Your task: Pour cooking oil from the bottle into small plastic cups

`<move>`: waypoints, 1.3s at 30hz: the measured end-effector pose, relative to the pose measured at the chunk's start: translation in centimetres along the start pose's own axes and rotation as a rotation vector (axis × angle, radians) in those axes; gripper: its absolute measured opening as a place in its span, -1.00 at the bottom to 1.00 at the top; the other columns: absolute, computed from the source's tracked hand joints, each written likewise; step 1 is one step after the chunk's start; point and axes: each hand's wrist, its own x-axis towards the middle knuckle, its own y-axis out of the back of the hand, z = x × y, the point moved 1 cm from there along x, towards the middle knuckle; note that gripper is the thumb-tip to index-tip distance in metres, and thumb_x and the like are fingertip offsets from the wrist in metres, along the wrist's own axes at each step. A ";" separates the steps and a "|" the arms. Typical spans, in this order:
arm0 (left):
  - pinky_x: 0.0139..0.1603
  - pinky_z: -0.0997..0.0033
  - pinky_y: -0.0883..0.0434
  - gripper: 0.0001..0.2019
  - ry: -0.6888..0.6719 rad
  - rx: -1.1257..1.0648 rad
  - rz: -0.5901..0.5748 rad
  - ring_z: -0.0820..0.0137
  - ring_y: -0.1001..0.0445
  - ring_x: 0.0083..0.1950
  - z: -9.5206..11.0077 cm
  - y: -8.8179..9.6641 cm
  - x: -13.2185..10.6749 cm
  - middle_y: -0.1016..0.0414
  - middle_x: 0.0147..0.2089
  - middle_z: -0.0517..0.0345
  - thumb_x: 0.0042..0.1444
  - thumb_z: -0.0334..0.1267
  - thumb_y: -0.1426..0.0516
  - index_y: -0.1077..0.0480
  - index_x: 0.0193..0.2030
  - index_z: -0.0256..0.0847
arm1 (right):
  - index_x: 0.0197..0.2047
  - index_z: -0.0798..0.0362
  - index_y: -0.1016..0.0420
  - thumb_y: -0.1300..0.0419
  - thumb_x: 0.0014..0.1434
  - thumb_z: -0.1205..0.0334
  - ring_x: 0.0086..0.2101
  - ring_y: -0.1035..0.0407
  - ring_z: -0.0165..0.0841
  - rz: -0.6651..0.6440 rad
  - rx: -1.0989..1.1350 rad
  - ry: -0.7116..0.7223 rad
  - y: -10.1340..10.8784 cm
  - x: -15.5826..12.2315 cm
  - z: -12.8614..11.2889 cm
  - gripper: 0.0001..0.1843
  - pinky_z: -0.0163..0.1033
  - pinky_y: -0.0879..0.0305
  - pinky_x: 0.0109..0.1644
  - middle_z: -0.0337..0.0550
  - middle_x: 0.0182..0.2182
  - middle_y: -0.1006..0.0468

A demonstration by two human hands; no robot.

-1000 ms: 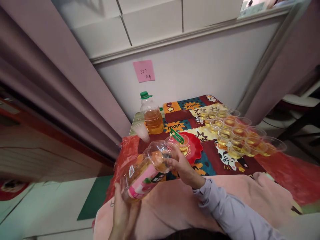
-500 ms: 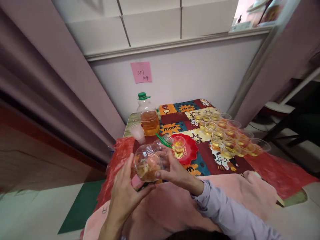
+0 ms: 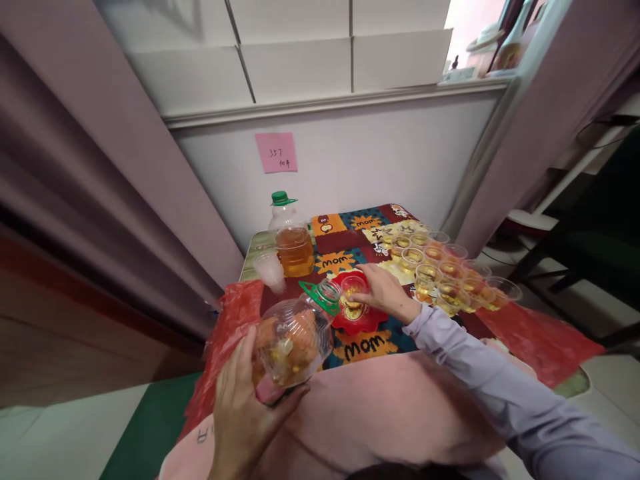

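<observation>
My left hand (image 3: 245, 410) is wrapped round the base of a large clear plastic bottle (image 3: 293, 337) with a pink label and a little amber drink inside. The bottle is tilted, its open mouth and green handle ring pointing toward a red plate (image 3: 357, 319). My right hand (image 3: 383, 291) reaches over that plate, fingers closed on a small clear cup (image 3: 351, 288) of amber drink standing on it.
A second bottle (image 3: 291, 237) with a green cap stands at the table's far left, a stack of small cups (image 3: 271, 270) beside it. Several filled clear cups (image 3: 445, 273) cluster on the right of the patterned tablecloth (image 3: 370, 347). A pink note (image 3: 277, 152) hangs on the wall.
My right hand let go of the bottle's neck and moved forward to the cup on the red plate. The left hand alone now holds the bottle.
</observation>
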 end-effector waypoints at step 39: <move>0.48 -0.43 -0.45 0.34 0.285 -0.022 -0.118 -0.41 -0.45 0.53 -1.0 0.7 0.6 -0.40 0.60 -0.37 -0.10 0.54 -0.40 -0.14 0.70 -0.15 | 0.45 0.05 -0.42 -0.33 0.13 -0.48 0.04 -0.63 0.48 0.391 -0.214 -0.820 13.8 -21.0 16.2 0.03 0.29 -0.49 -0.04 0.36 0.09 -0.75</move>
